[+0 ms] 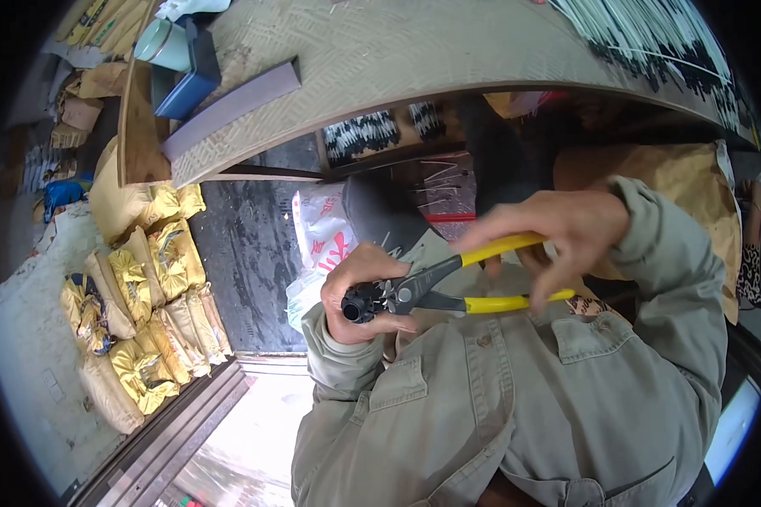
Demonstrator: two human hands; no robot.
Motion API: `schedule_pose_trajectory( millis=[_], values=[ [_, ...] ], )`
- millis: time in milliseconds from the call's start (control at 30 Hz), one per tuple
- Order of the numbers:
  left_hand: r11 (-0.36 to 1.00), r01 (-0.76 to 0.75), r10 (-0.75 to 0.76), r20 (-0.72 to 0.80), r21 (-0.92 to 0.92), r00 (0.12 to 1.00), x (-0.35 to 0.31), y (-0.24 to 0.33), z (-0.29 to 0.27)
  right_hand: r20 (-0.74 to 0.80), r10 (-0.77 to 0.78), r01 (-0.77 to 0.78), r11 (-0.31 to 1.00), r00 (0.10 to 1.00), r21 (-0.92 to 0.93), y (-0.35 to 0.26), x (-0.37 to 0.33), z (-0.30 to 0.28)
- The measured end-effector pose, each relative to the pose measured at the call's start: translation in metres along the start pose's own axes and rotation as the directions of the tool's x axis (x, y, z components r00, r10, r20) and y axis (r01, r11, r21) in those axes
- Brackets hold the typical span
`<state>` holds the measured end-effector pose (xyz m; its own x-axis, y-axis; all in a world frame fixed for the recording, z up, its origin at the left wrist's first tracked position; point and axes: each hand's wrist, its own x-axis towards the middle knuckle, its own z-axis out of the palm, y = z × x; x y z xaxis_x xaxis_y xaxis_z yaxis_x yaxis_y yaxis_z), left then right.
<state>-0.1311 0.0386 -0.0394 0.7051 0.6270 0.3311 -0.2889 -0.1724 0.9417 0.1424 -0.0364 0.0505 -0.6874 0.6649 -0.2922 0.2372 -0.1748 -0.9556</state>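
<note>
My left hand (338,287) is closed around a short bundle of black pieces (358,304), whose ends face up with a round black opening at one side. Pliers with yellow handles (507,304) and dark metal jaws reach across to it from the right. Their jaws are at the bundle, beside my left fingers. My right hand (562,228), slightly blurred, is on the pliers, fingers over the upper handle and thumb by the lower one. The two handles stand apart. Exactly what lies between the jaws is hard to make out.
A curved worktop (380,63) spans the far side, with a bundle of pale black-ended sticks (651,42) at right. A blue box (190,76) and a cup (162,46) stand left. Yellow-wrapped packages (139,291) lie left, and a printed plastic bag (321,228) is near my left hand.
</note>
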Motion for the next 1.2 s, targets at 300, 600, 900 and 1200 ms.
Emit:
schedule_pose_trajectory(
  millis=[300, 600, 900, 1200],
  values=[
    [0.993, 0.013, 0.007, -0.172, 0.114, 0.985, 0.001, 0.004, 0.024, -0.31, -0.44, -0.134, 0.385, 0.843, -0.913, 0.01, 0.004, 0.026],
    [0.996, 0.028, -0.001, -0.282, 0.09, 0.96, -0.002, 0.002, 0.024, -0.242, -0.31, -0.149, 0.294, 0.919, -0.944, 0.006, 0.01, 0.019],
    [0.99, 0.078, -0.043, -0.275, 0.115, 0.96, 0.008, 0.007, 0.027, -0.25, -0.378, -0.154, 0.266, 0.891, -0.952, 0.021, 0.011, 0.017],
    [0.997, 0.079, -0.079, -0.113, -0.008, 0.991, 0.002, 0.003, 0.019, 0.026, 0.209, -0.209, 0.978, 0.978, -0.005, -0.009, 0.005, -0.014]
  ],
)
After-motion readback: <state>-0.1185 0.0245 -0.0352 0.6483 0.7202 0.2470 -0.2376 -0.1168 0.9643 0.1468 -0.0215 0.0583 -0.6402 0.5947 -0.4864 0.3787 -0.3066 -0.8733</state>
